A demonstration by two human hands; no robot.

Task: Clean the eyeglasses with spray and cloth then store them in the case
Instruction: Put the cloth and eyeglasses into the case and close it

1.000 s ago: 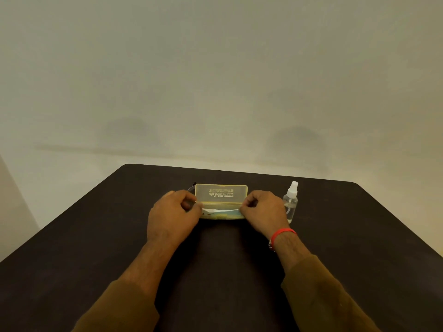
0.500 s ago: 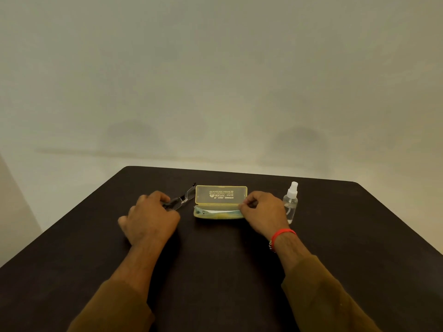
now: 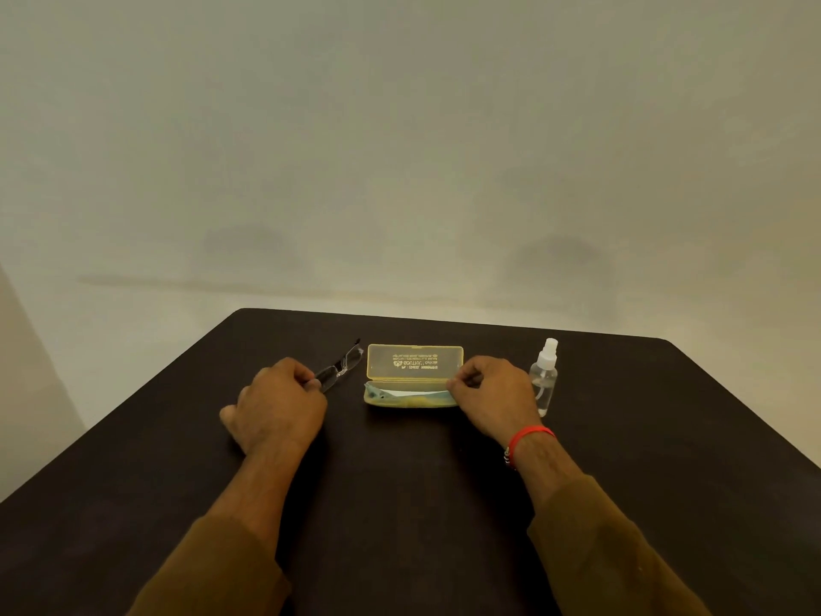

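A yellow translucent glasses case [image 3: 414,364] lies open at the table's middle, lid tilted back. A pale cloth [image 3: 408,395] lies in its lower half. My left hand [image 3: 277,404] holds the folded eyeglasses [image 3: 340,369] by their near end, left of the case and low over the table. My right hand [image 3: 493,397] pinches the right end of the case's lower half, where the cloth lies. A small clear spray bottle [image 3: 544,377] with a white nozzle stands upright just right of my right hand.
The dark table [image 3: 400,504] has its far edge just behind the case and its side edges running out to left and right. A plain pale wall rises behind it.
My left hand has drawn the eyeglasses out of the case and carried them to the left. My right hand has stayed at the case's right end.
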